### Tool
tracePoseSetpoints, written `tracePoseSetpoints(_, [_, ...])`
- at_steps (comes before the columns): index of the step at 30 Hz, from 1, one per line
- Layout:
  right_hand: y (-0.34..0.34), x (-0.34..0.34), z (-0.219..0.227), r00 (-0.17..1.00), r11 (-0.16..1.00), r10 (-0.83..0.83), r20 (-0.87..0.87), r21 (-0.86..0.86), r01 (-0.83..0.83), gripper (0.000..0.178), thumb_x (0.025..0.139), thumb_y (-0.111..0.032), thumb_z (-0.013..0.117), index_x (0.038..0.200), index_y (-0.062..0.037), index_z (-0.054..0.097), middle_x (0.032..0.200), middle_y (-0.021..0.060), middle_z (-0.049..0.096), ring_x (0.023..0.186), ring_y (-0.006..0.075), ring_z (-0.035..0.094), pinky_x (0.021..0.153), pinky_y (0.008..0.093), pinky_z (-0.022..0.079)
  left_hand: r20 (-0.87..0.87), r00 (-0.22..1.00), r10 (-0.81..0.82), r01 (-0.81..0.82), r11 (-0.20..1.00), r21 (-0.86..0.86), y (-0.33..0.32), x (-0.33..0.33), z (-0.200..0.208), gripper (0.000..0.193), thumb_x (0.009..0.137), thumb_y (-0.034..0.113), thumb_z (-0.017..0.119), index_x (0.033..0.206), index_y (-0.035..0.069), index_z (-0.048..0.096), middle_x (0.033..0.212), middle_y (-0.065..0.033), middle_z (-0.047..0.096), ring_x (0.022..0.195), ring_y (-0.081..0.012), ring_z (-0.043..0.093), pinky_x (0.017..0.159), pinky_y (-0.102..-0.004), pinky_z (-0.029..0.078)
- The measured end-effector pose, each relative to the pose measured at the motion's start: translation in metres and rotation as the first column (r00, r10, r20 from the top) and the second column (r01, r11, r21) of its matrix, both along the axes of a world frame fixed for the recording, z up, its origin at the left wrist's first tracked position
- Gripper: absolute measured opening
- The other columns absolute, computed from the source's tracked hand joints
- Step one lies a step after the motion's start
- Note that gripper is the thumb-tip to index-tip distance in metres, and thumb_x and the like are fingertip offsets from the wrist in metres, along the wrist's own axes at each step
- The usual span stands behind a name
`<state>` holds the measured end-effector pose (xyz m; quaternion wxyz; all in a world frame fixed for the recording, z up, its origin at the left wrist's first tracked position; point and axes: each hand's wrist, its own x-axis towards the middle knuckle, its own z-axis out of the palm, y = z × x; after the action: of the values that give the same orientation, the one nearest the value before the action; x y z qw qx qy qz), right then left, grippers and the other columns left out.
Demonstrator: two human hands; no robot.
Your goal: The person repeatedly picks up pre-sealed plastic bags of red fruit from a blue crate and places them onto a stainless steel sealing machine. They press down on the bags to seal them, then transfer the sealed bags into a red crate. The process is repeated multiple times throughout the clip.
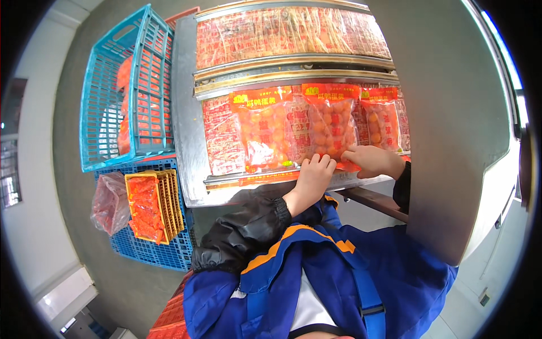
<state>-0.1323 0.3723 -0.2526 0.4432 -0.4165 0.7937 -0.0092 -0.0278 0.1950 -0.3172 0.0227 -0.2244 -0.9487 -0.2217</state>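
Three clear plastic bags with red printed ends lie side by side on a metal machine bed, each packed with round orange balls that look like egg yolks. Both hands are at the near end of the middle bag (332,121). My left hand (312,182) pinches its lower edge from the left, fingers bent. On the right side of that edge, my right hand (370,160) grips the plastic between thumb and fingers. The left bag (264,133) reaches over the near metal bar (226,182). The right bag (381,120) lies just beyond my right hand.
A large grey metal cover (457,90) rises close on the right. At the far side, another bed section (293,34) lies under wrinkled film. Left of the machine stand a blue crate (107,107) with red bags and a yellow basket (169,206) of red packets, beside a pinkish plastic bag (109,206).
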Motion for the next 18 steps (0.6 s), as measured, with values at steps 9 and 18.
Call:
tracePoseSetpoints(9, [-0.007, 0.01, 0.0, 0.974, 0.986, 0.098, -0.203, 0.155, -0.067, 0.041, 0.07, -0.009, 0.066, 0.109, -0.011, 0.055, 0.096, 0.0072, 0.061, 0.092, 0.0264, 0.062, 0.072, 0.0405, 0.048, 0.106, 0.992, 0.063, -0.049, 0.99, -0.135, 0.015, 0.002, 0.007, 0.021, 0.068, 0.008, 0.062, 0.088, 0.007, 0.055, 0.086, -0.008, 0.053, 0.082, -0.0249, 0.054, 0.068, -0.0357, 0.047])
tracePoseSetpoints(18, [0.012, 0.01, -0.03, 0.908, 0.977, 0.157, -0.389, 0.198, -0.084, 0.012, 0.069, -0.013, 0.064, 0.081, -0.0101, 0.066, 0.079, 0.0089, 0.066, 0.082, 0.027, 0.064, 0.068, 0.0411, 0.046, 0.101, 0.991, 0.09, -0.097, 0.993, 0.068, 0.002, 0.003, -0.01, 0.032, 0.064, 0.014, 0.07, 0.092, 0.005, 0.057, 0.088, -0.0096, 0.05, 0.085, -0.026, 0.053, 0.071, -0.037, 0.044])
